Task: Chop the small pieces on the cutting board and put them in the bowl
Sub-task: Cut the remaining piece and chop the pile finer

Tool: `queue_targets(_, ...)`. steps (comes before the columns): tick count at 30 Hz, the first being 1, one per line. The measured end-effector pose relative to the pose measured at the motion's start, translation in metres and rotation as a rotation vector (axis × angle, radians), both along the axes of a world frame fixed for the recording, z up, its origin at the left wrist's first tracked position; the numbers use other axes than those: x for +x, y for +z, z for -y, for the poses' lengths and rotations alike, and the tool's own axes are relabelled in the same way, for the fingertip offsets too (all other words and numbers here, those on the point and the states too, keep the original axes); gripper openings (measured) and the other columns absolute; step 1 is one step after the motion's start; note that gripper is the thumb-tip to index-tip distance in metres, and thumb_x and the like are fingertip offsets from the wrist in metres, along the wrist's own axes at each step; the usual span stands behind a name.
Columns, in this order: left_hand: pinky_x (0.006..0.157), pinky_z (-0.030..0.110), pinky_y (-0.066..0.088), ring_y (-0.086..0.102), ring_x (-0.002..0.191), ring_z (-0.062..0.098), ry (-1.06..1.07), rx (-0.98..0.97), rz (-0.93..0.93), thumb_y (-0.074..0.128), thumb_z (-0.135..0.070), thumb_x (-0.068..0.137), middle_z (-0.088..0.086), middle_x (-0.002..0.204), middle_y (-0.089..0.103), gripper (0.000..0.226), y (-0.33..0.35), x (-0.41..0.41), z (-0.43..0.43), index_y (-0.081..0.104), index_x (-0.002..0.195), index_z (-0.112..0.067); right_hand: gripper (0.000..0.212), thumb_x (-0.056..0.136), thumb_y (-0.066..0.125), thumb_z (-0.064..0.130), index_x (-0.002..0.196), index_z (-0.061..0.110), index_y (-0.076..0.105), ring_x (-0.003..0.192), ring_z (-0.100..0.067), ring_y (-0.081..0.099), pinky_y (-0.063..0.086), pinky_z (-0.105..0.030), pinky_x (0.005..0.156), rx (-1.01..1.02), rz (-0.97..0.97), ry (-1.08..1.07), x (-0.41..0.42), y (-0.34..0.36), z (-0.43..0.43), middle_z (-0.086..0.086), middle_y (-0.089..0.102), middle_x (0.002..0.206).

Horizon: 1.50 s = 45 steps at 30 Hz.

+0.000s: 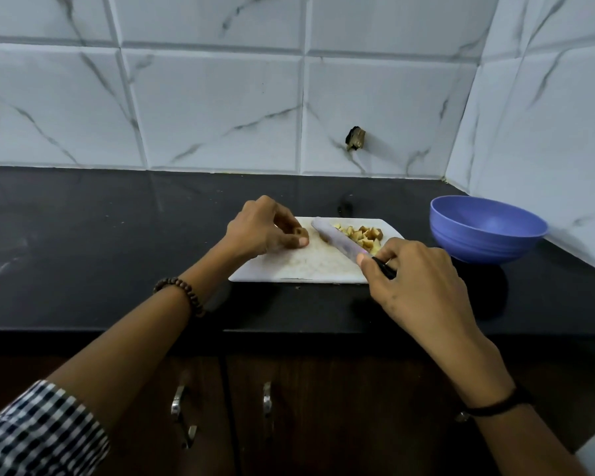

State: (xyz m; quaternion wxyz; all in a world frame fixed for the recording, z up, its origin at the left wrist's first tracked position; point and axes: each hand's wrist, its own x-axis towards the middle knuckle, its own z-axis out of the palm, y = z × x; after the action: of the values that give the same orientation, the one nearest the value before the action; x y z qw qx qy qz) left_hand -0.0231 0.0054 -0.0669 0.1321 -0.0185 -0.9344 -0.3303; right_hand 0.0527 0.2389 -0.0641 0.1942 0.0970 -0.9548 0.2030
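Chunk: small brown-and-yellow chunk point(302, 231) on the far left part of the white rectangular cutting board point(299, 266), pinched between thumb and curled fingertips of the left hand point(261, 228).
Knife: pale-bladed knife point(340, 238), its black handle gripped by the right hand point(416, 283). The blade slants from near right to far left, with the tip just right of the chunk.
Cut pile: heap of pale cubes point(364, 235) beyond the blade, on the bowl side.
Bowl: round blue plastic bowl point(478, 249) on the black countertop point(117, 252), right of the board and nearer the right hand.
Unclear: the blade is blurred, so I cannot tell whether its edge meets the board. The bowl's near wall hides its bottom.
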Motion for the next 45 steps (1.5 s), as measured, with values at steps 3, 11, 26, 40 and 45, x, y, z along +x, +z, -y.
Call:
queue_targets(3, 0.044, 0.022, 0.042, 0.060, 0.075, 0.008, -0.022, 0.033, 0.010, 0.081, -0.044, 0.076, -0.014, 0.096, 0.072, 0.023, 0.002, 0.006, 0.003, 0.079, 0.094, -0.031, 0.034, 0.096, 0.051, 0.053, 0.097, 0.022, 0.066, 0.069, -0.008, 0.056, 0.045, -0.024, 0.052, -0.051, 0.001, 0.041, -0.002, -0.005, 0.006, 0.003, 0.065, 0.086)
queue_targets(11, 0.042, 0.019, 0.033, 0.051, 0.055, 0.009, 0.093, 0.127, -0.011, 0.085, -0.045, 0.070, -0.009, 0.086, 0.073, 0.024, 0.000, 0.008, 0.001, 0.079, 0.084, -0.027, 0.032, 0.099, 0.048, 0.038, 0.087, 0.013, 0.065, 0.061, -0.013, 0.048, 0.029, -0.026, 0.047, -0.020, -0.025, 0.108, -0.017, -0.004, 0.033, 0.003, 0.053, 0.069)
queue_targets(26, 0.057, 0.028, 0.044, 0.054, 0.064, 0.004, 0.156, 0.076, -0.032, 0.086, -0.035, 0.071, -0.012, 0.081, 0.072, 0.012, 0.001, 0.007, -0.004, 0.077, 0.077, -0.029, 0.025, 0.100, 0.050, 0.028, 0.081, 0.013, 0.046, 0.064, -0.021, 0.040, 0.025, -0.029, 0.050, 0.108, 0.020, 0.095, -0.025, 0.016, 0.065, 0.002, 0.034, 0.067)
queue_targets(40, 0.068, 0.035, 0.053, 0.063, 0.083, 0.008, 0.194, 0.031, -0.034, 0.083, -0.038, 0.074, -0.013, 0.084, 0.072, 0.013, 0.000, 0.004, -0.003, 0.078, 0.080, -0.028, 0.023, 0.099, 0.058, 0.026, 0.117, 0.012, 0.057, 0.072, -0.013, 0.046, 0.034, -0.024, 0.052, 0.268, 0.263, 0.144, 0.002, 0.019, 0.054, 0.000, 0.038, 0.079)
queue_targets(45, 0.080, 0.038, 0.053, 0.062, 0.097, 0.014, 0.179, 0.001, -0.013, 0.076, -0.039, 0.082, -0.009, 0.098, 0.070, 0.018, -0.005, 0.003, -0.006, 0.076, 0.097, -0.028, 0.022, 0.099, 0.057, 0.027, 0.114, 0.011, 0.060, 0.074, -0.015, 0.049, 0.037, -0.025, 0.056, 0.312, 0.201, 0.138, 0.014, 0.022, 0.042, 0.000, 0.040, 0.079)
